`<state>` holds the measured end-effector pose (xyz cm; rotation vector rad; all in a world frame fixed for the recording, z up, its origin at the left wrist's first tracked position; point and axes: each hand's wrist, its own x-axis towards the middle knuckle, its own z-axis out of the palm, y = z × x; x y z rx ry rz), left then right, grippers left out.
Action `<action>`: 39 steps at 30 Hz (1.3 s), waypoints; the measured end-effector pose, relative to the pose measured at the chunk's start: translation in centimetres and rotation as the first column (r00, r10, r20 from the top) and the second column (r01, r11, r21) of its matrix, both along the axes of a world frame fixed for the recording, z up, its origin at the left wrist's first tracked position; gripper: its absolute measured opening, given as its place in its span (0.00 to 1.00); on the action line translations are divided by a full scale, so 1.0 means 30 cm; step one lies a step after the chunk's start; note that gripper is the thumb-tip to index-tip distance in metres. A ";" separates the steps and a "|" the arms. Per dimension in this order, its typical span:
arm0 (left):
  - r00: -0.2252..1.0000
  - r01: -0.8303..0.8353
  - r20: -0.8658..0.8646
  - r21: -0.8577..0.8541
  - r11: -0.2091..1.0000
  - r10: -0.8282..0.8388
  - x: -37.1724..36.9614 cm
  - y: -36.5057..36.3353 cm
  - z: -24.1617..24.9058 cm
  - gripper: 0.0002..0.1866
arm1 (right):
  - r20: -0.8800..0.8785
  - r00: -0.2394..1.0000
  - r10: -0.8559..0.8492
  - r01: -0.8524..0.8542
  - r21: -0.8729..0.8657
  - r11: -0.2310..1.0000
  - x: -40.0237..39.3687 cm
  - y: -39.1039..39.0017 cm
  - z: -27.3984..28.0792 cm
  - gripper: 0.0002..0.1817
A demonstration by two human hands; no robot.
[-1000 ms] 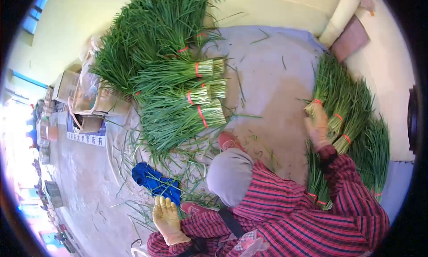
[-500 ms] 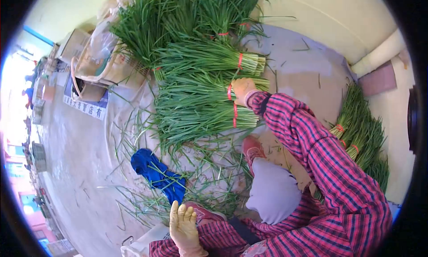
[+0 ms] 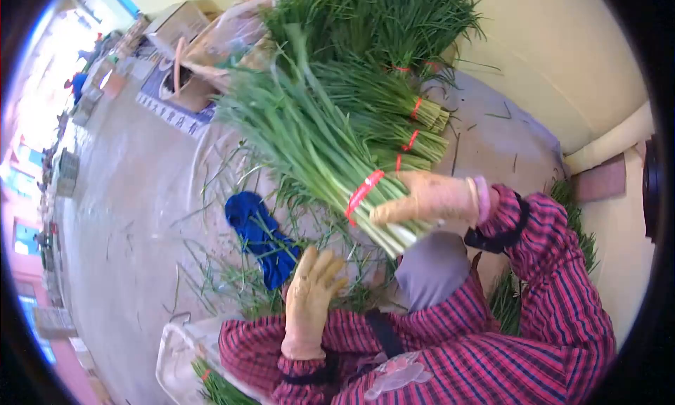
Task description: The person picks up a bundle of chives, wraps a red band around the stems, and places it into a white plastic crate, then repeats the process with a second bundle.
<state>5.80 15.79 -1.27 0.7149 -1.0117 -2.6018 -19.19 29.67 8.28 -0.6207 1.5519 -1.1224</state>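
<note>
My right hand [image 3: 432, 200], in a pale glove, grips a bundle of long green stalks [image 3: 309, 145] near its white cut ends. A red band [image 3: 364, 196] goes round this bundle, and its leaves point to the upper left. My left hand [image 3: 311, 296], gloved too, is raised palm up below the bundle, fingers apart, holding nothing. Beyond the held bundle, several banded bundles [image 3: 415, 113] lie on the ground sheet. The blue cloth [image 3: 260, 236] lies among loose leaves just beyond my left hand.
A white crate [image 3: 169, 359] with a banded bundle [image 3: 218, 385] inside stands at the lower left. More greens [image 3: 506, 299] lie by the right wall. A basket [image 3: 186, 88] and a cardboard box [image 3: 176, 25] are at the upper left. A pipe [image 3: 612, 138] runs along the wall.
My right hand has lifted a bundle off the row and brought it nearer. My left hand has moved slightly up and right. The view has shifted, showing more of the white crate.
</note>
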 end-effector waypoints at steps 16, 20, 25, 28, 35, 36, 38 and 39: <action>0.876 -0.410 -0.217 0.132 0.902 0.430 0.229 0.099 0.209 0.33 | -0.757 0.647 -0.091 -0.318 -0.377 0.870 0.626 -0.025 0.132 0.15; 0.849 -0.487 -0.165 0.125 0.865 0.502 0.238 0.100 0.215 0.32 | -0.785 0.593 -0.176 -0.293 -0.415 0.862 0.661 -0.062 0.100 0.08; 0.877 -0.415 -0.137 0.267 0.870 0.460 0.267 0.081 0.224 0.37 | 0.048 0.963 -0.265 0.255 -0.475 0.842 0.629 -0.144 0.063 0.07; 0.911 -0.222 -0.287 0.259 0.940 0.295 0.286 0.078 0.244 0.38 | 0.105 0.943 -0.316 0.330 -0.427 0.842 0.580 -0.146 0.113 0.06; 0.881 -0.271 -0.284 0.351 0.896 0.378 0.314 0.101 0.232 0.39 | -0.473 0.881 0.012 -0.284 -0.509 0.812 0.615 -0.042 0.066 0.11; 0.879 -0.302 -0.240 0.388 0.871 0.412 0.311 0.109 0.243 0.38 | -0.544 0.839 0.016 -0.336 -0.493 0.803 0.626 -0.038 0.044 0.12; 0.870 -0.352 -0.221 0.345 0.870 0.440 0.309 0.107 0.229 0.37 | -0.613 0.790 0.006 -0.381 -0.483 0.788 0.624 -0.041 0.030 0.13; 0.855 -0.411 -0.199 0.306 0.859 0.480 0.315 0.105 0.220 0.37 | -0.371 0.927 -0.046 -0.140 -0.459 0.878 0.618 -0.049 0.034 0.14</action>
